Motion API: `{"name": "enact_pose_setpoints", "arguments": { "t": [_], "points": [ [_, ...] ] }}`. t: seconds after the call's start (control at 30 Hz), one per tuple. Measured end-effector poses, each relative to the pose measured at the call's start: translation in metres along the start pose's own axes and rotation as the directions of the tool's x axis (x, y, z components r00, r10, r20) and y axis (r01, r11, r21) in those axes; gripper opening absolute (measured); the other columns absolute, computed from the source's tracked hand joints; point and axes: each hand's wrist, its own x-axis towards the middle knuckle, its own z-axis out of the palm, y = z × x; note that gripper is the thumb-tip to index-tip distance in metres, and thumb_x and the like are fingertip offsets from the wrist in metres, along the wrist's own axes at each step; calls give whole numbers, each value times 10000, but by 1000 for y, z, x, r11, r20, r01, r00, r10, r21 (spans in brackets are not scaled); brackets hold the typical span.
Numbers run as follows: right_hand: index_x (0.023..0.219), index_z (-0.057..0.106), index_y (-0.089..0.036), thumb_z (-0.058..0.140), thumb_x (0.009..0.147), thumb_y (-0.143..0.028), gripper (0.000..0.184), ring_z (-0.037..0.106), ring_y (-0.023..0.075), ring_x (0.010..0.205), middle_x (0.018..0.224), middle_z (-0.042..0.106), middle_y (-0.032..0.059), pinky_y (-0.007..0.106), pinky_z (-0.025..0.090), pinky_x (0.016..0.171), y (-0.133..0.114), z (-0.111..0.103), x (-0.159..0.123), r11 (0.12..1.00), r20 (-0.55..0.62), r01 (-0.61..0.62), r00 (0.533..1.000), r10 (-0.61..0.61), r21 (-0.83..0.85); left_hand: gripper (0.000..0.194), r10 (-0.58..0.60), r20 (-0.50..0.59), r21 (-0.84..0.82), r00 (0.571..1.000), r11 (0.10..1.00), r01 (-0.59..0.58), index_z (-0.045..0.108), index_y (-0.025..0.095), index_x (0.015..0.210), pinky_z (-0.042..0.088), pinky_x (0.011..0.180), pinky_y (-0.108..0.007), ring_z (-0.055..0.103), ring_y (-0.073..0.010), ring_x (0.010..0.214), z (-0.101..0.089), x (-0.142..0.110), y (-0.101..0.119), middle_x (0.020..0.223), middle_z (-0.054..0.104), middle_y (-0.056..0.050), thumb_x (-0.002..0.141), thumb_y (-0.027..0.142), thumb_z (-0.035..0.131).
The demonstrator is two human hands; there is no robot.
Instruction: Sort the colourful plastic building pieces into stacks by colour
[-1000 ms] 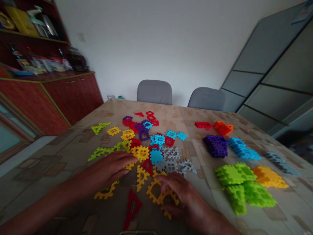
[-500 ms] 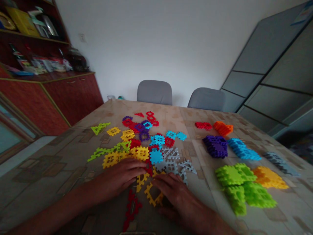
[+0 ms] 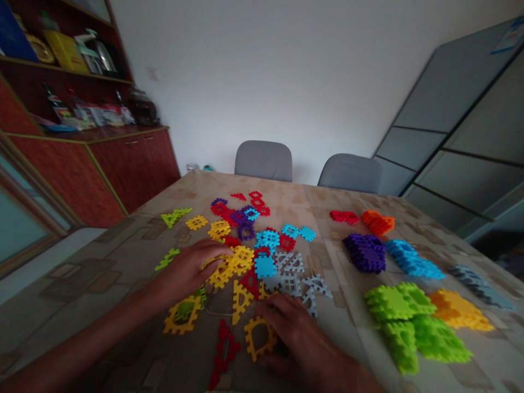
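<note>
1. Yellow toothed pieces lie clustered on the surface, between its left and right edges, well in from the far edge.
2. My left hand rests its fingertips at that cluster; whether they pinch anything, I cannot tell.
3. My right hand curves beside a yellow frame, nearer the near edge; I cannot tell whether I grip it.
4. Green stacks sit toward the right edge.
</note>
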Motion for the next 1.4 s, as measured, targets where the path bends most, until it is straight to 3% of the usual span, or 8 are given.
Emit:
{"name": "enact_pose_setpoints", "arguments": {
  "t": [0.2, 0.33, 0.47, 0.7, 0.87, 1.0, 1.13, 1.4],
  "points": [
    [1139, 655, -201, 861, 735, -395, 493, 533, 240, 1146, 1212, 619, 45, 333, 417, 1019, -3, 3, 4, 999, -15, -48, 999, 48, -16, 302, 37, 48, -33, 998, 999, -35, 720, 241, 1172, 508, 1036, -338, 674, -231, 1160, 8, -1, -1, 1202, 753, -53, 991, 286, 482],
    [1203, 628, -221, 877, 700, -294, 565, 518, 221, 1150, 1225, 596, 31, 308, 410, 1019, -1, -18, -4, 1000, -62, -20, 998, 21, 24, 317, 40, 63, -32, 997, 999, -38, 718, 240, 1201, 493, 1066, -367, 663, -238, 1184, 11, -2, -1, 1230, 744, -62, 997, 276, 477],
    [1300, 581, -246, 824, 712, -160, 642, 490, 199, 1218, 1298, 570, 26, 294, 367, 1077, 6, -42, -20, 999, 18, -1, 1000, 0, 33, 314, 40, 68, -32, 997, 999, -38, 719, 246, 1204, 493, 1072, -381, 658, -246, 1195, 14, -3, -3, 1245, 738, -65, 1006, 306, 483],
    [1275, 593, -267, 844, 731, -215, 602, 492, 198, 1207, 1311, 587, -3, 303, 349, 1060, 3, -38, -24, 999, 174, 48, 984, -44, -18, 325, 44, 73, -12, 996, 999, -43, 696, 234, 1238, 482, 1080, -375, 631, -252, 1230, 19, -3, -7, 1279, 718, -75, 1016, 312, 472],
    [1316, 591, -236, 813, 779, -255, 582, 499, 216, 1227, 1329, 603, 28, 327, 334, 1078, -5, -40, -20, 998, 224, 43, 974, -29, -54, 287, 124, 122, -23, 985, 992, -122, 675, 290, 1265, 433, 1107, -371, 619, -240, 1222, 10, -8, 24, 1285, 708, -34, 1017, 290, 530],
    [1284, 616, -209, 775, 808, -241, 503, 527, 234, 1202, 1290, 629, 51, 342, 369, 1053, -15, -44, -20, 994, 221, -6, 975, 30, -107, 412, 267, 361, -124, 894, 963, -237, 662, 300, 1206, 438, 1056, -355, 609, -257, 1174, 8, -18, 66, 1251, 698, -20, 835, 332, 838],
    [1208, 640, -190, 744, 809, -245, 416, 561, 272, 1160, 1241, 655, 89, 383, 404, 1036, -17, -37, -24, 978, 167, -46, 983, 80, -202, 352, 291, 467, -163, 835, 956, -242, 654, 270, 1037, 465, 924, -337, 600, -254, 1050, 19, -28, 78, 1120, 689, -11, 768, 294, 879],
    [1183, 655, -167, 790, 775, -286, 446, 625, 323, 1078, 1183, 694, 127, 442, 466, 969, 5, -17, -32, 941, 98, -57, 991, 95, -332, 196, 285, 383, -86, 879, 958, -273, 629, 264, 937, 410, 1015, -336, 604, -220, 990, 8, -28, 66, 989, 679, -8, 873, 90, 694]
  ]
}}
